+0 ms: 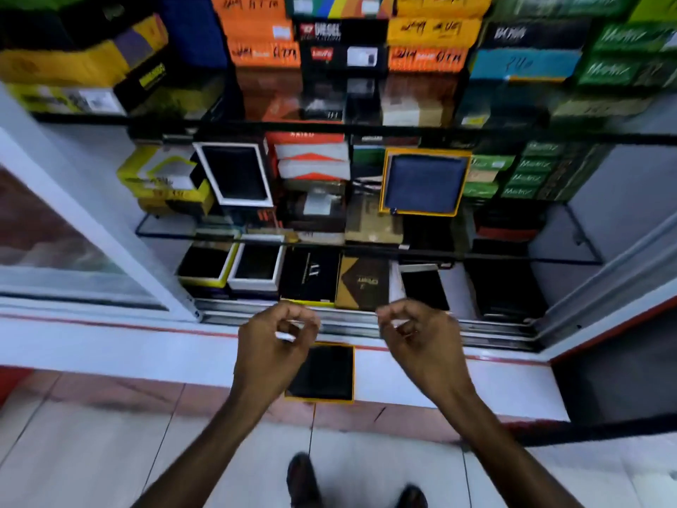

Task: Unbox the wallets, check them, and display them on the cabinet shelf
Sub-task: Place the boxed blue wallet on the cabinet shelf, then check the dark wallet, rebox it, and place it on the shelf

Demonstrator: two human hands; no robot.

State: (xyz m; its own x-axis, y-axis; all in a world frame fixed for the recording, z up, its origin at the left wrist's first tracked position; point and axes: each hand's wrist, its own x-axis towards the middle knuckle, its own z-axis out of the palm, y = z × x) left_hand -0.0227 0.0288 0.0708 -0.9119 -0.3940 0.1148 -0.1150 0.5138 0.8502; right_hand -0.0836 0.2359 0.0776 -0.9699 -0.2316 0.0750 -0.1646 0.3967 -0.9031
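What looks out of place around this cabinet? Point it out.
One yellow-edged box holding something black lies on the white ledge outside the cabinet, overhanging its front edge, while the other boxes sit on the shelves. The left hand pinches a small white scrap.

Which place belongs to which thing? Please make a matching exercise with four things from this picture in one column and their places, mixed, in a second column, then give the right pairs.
Things
1. blue wallet in yellow-rimmed box
2. black wallet in white-rimmed box
3. black wallet in yellow-edged box
4. Diesel box

Places
A. on the white ledge, below the hands
B. top shelf, in the middle stack
C. middle shelf, propped up on the left
D. middle shelf, propped up right of centre

Pairs: 1-D, 2-C, 3-A, 4-B
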